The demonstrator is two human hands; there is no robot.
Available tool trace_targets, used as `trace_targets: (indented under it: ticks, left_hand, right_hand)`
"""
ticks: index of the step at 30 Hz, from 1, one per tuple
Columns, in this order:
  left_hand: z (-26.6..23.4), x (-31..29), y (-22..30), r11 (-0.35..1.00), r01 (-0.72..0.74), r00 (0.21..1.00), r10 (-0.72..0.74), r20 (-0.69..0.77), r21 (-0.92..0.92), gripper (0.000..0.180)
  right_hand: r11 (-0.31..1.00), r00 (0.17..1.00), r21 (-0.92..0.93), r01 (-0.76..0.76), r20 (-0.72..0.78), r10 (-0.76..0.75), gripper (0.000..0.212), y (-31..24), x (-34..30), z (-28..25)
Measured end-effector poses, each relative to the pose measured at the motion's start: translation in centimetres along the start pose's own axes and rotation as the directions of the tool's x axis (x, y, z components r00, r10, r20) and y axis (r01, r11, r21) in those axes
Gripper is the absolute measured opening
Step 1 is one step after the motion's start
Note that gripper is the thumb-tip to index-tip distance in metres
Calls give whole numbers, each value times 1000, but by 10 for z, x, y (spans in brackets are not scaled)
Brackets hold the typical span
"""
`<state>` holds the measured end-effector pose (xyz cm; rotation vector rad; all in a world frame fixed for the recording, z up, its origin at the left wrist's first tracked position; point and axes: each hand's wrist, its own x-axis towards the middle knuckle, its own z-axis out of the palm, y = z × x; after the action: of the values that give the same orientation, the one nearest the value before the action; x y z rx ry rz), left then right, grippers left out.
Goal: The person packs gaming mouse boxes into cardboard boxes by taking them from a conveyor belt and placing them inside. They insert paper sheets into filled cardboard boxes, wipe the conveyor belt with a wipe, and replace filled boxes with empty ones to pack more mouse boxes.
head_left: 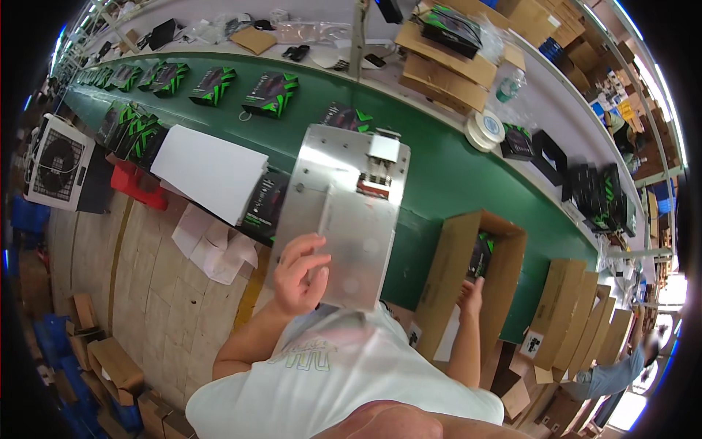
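Note:
My left hand (298,276) hovers over the lower left part of a shiny metal plate (358,256), its fingers loosely bent and apart with nothing in them. A small mechanism with a white block (383,149) is mounted at the plate's far end. My right hand (472,294) reaches into an open cardboard carton (446,256) to the right. Its fingers are closed on the near end of a black-and-green box (480,252) inside the carton; part of the grip is hidden. White paper (447,335) shows in the carton below that hand.
A green conveyor belt (431,179) carries several black-and-green boxes (271,94). White sheets (208,164) lie stacked left of the plate, by a red bin (137,184). More cartons (559,314) stand at the right. A tape roll (484,130) sits on the far ledge. Another person (614,373) works farther right.

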<state>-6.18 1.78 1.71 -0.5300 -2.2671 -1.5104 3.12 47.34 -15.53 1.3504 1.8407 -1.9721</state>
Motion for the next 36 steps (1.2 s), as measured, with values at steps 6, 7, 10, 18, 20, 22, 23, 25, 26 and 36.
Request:
trace_targets:
  ticks: [6,7,10,18,20,22,23,25,26,36]
  left_hand:
    - [-33,66,-106,863,145,885,-332,-326,-485,15]
    - [-31,90,-139,703,248,839,-500,-215,-667,18]
    - [6,140,-252,791,503,816,-567,-109,-349,44]
    - [68,225,-348,872,110,818,-352,455,478,111]
    - [81,246,-368,796,-220,731,-248,636,564,124]
    - [99,273,-361,792,-318,628,-236,742,521,129]
    - [105,286,-360,772,-398,523,-252,814,495,134]
    - [111,297,-368,760,-430,509,-241,826,487,142]
    - [111,303,-360,765,-411,483,-279,830,496,144]
    - [38,228,-316,729,-547,763,233,603,412,92]
  right_hand:
    - [812,873,-329,482,257,-414,41,-60,-87,52]
    - [813,881,-344,471,242,-408,41,-65,-98,60]
    - [511,892,-802,309,58,-448,46,-76,-109,97]
    - [596,868,-781,187,-153,-473,50,-75,-183,172]
    - [621,785,-759,196,-257,-563,50,-97,-215,207]
    - [808,772,-427,406,-313,-553,49,-93,-244,223]
    - [808,764,-427,406,-326,-557,49,-97,-251,245]
    - [564,589,-525,637,-141,-796,44,-98,-263,295]
    - [571,591,-534,624,-157,-792,44,-92,-261,308]
    - [351,412,-706,615,-92,-906,15,-80,-240,318]
